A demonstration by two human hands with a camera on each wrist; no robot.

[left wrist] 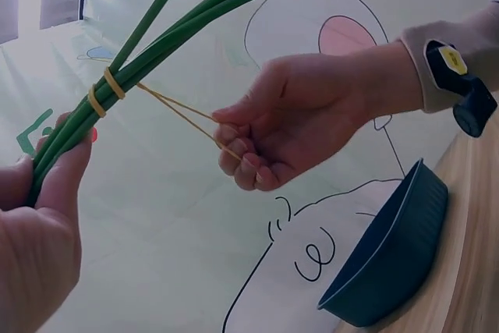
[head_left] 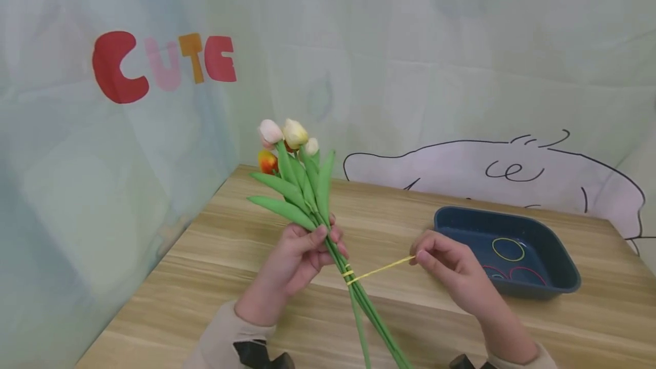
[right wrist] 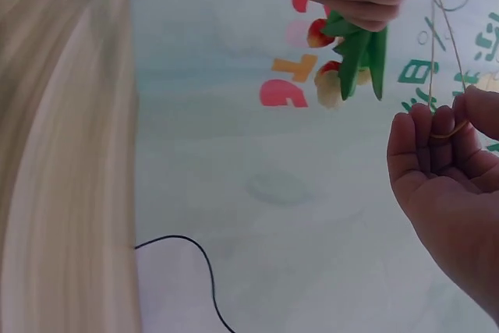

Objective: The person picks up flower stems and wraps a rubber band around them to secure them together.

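Note:
My left hand [head_left: 302, 255] grips a bunch of artificial tulips [head_left: 295, 132] by the green stems [head_left: 371, 312], just under the leaves. The blooms are pink, cream and orange-red, tilted up to the left over the table. A yellow rubber band [head_left: 379, 270] is wound round the stems below the left hand, and two wraps show in the left wrist view. My right hand [head_left: 456, 269] holds the free loop of that band, stretched taut out to the right. In the right wrist view the loop [right wrist: 448, 37] passes around the curled fingers of the right hand [right wrist: 444, 154].
A dark blue tray [head_left: 569, 278] stands on the wooden table [head_left: 205, 300] at the right, behind the right hand. Inside it lie a yellow rubber band [head_left: 508, 249] and several others, some red. Printed curtains enclose the table at the back and left.

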